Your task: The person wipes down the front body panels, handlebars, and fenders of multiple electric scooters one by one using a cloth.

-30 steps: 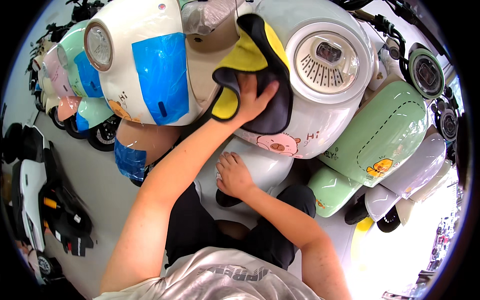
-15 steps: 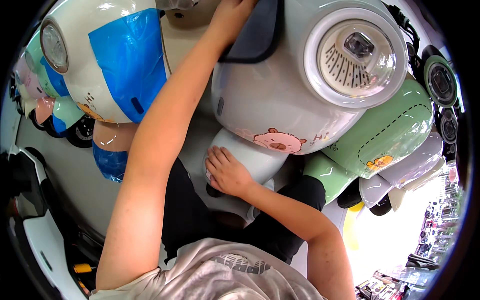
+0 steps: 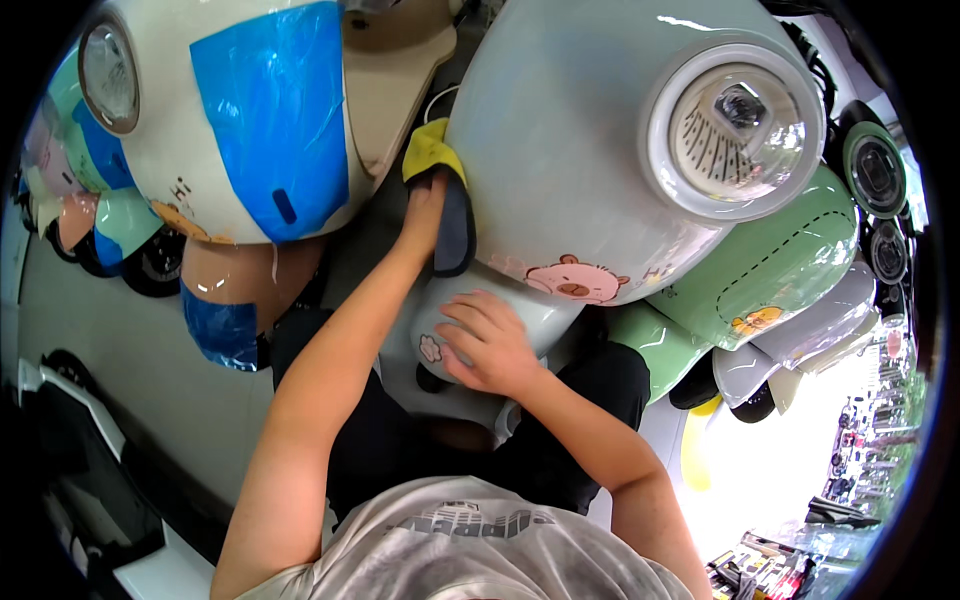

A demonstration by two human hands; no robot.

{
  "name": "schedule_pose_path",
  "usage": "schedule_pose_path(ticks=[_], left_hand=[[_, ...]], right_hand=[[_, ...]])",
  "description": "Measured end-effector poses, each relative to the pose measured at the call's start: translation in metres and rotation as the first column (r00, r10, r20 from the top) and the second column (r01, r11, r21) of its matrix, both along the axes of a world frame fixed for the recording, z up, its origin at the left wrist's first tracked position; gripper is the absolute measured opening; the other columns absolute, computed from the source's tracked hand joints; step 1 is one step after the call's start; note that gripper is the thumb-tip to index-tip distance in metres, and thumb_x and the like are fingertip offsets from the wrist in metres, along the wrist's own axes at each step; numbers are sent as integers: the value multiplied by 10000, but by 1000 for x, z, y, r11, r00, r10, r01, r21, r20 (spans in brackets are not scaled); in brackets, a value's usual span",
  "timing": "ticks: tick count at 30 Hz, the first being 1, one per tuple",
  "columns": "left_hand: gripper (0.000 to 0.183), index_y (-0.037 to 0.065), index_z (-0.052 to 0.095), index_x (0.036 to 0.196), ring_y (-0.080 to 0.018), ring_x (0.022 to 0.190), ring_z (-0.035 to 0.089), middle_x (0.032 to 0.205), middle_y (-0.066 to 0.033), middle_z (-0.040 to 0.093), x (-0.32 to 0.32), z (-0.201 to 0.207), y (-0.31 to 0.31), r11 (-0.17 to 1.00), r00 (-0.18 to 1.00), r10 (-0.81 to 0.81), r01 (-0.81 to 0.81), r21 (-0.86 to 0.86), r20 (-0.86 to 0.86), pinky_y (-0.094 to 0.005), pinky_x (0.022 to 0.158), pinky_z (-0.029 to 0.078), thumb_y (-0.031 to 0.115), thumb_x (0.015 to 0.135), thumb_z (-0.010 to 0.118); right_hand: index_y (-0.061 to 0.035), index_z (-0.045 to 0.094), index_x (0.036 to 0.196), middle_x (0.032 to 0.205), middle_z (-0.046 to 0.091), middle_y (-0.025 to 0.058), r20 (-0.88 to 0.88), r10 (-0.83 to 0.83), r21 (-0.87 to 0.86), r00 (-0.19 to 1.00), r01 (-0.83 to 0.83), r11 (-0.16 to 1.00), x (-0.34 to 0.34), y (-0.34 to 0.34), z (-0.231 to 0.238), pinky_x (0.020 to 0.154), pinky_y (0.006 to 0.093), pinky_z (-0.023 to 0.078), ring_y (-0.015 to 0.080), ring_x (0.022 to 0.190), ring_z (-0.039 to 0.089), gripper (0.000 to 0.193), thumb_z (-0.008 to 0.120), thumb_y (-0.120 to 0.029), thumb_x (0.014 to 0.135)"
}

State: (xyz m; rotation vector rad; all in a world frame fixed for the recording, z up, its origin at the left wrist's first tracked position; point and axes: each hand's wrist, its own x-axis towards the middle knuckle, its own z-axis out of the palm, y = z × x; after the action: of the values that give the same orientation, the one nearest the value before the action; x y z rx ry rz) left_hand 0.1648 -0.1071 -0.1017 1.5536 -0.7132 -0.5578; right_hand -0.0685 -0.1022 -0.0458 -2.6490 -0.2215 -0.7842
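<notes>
Holds the left arm (image 3: 310, 400) nearly straight, with left hand (image 3: 425, 218) beside the grey scooter (image 3: 560, 150), fingertips hidden. Bends the right arm (image 3: 590, 430), with right hand (image 3: 495, 350) palm down at the scooter's lower front, fingers (image 3: 478, 312) loosely parted.

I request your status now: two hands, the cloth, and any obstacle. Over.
Left hand: fingers tucked in yellow-and-grey cloth. Cloth at grey scooter's edge. Right hand open over front fender, contact unclear. Cream scooter close on the left.
</notes>
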Motion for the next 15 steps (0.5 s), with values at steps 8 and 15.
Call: schedule_pose_path(ticks=[8, 15], left_hand=[[775, -7, 484, 1465, -223, 1254, 535, 1405, -81, 550, -7, -71, -19, 909, 662, 98, -364, -205, -743, -321, 1090, 385, 626, 1018, 470], [353, -38, 594, 1282, -437, 1229, 538, 1320, -254, 597, -18, 16, -11, 930, 853, 306, -173, -325, 423, -431, 1065, 405, 205, 1031, 549]], right_hand=[[14, 565, 1174, 1223, 538, 174, 544, -737, 378, 400, 668, 641, -50, -103, 66, 1043, 432, 407, 312, 1159, 523, 301, 578, -148, 921], [100, 423, 1418, 1474, 408, 280, 506, -780, 484, 369, 627, 611, -48, -108, 49, 1166, 504, 278, 413, 1352, 410, 630, 514, -305, 945]])
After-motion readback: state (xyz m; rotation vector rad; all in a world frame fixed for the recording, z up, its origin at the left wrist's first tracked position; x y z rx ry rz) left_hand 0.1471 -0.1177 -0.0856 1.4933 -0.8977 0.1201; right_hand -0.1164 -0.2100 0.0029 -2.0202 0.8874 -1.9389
